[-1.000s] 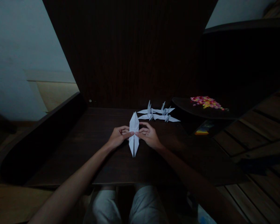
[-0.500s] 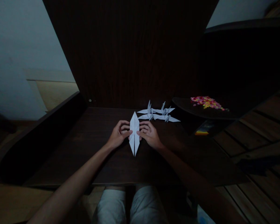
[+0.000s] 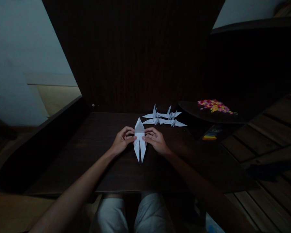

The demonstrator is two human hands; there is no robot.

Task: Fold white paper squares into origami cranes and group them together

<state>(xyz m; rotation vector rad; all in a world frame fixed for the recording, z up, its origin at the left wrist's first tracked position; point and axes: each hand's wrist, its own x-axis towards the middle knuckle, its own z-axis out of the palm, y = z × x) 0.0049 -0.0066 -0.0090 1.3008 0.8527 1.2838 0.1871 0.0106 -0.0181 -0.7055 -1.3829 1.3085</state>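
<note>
A long, narrow piece of folded white paper (image 3: 139,142) lies on the dark wooden table (image 3: 99,161), pointed at its far end and split into two thin points toward me. My left hand (image 3: 121,142) pinches its left edge with curled fingers. My right hand (image 3: 156,141) pinches its right edge the same way. The two thumbs nearly meet at the paper's middle. Just beyond my right hand, several finished white paper cranes (image 3: 163,118) stand together on the table.
A dark wooden panel (image 3: 140,58) rises behind the table. To the right, a dark tray (image 3: 196,111) holds a pink and yellow pile (image 3: 214,105), with a small rainbow-striped object (image 3: 210,137) below it. A slatted wooden surface (image 3: 269,136) runs along the right. My knees (image 3: 133,213) show under the table.
The paper's far part has become shorter and squarer near my fingers, and its two near points have spread slightly apart. Both hands stayed at its middle.
</note>
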